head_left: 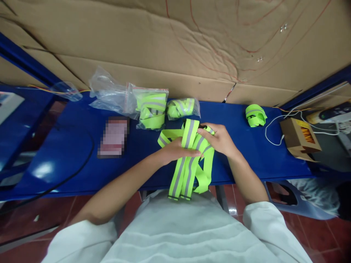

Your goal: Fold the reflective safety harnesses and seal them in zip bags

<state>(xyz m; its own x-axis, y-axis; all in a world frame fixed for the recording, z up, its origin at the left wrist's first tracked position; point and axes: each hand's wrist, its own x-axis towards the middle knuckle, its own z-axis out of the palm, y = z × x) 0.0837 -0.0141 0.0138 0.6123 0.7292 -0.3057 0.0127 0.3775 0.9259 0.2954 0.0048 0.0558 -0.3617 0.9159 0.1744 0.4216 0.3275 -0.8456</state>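
**Head view: both hands on reflective strap bundle, bench centre**

Hidden/unclear first:
- Flat item (113, 137) left of the hands is pixelated, can't identify.
- Strap bundle (189, 160) is partly covered by both hands; how the bands loop under the palms can't be made out. Its lower ends hang past the near bench edge over the white shirt (175, 233).
- Small dark part at the bundle's top, by the right fingertips: too small to tell what it is.
- Cardboard box (299, 138) at far right, contents unclear; white cable (274, 126) runs to it.

Hands:
- Left hand (175, 150) comes in from lower left, palm down, fingers laid across the bands and closed over them mid-bundle.
- Right hand (221, 140) comes from lower right, fingers curled, pinching the top of the bundle.
- Both forearms bare, elbows low by the torso.

Around:
- Blue bench (68, 153) carries it all.
- Bagged straps (151, 109) and a second bagged roll (183, 108) just behind the bundle; empty clear bags (109, 93) to their left.
- Loose rolled strap (255, 115) to the right, well apart from the hands.
- Cardboard wall (175, 44) behind.
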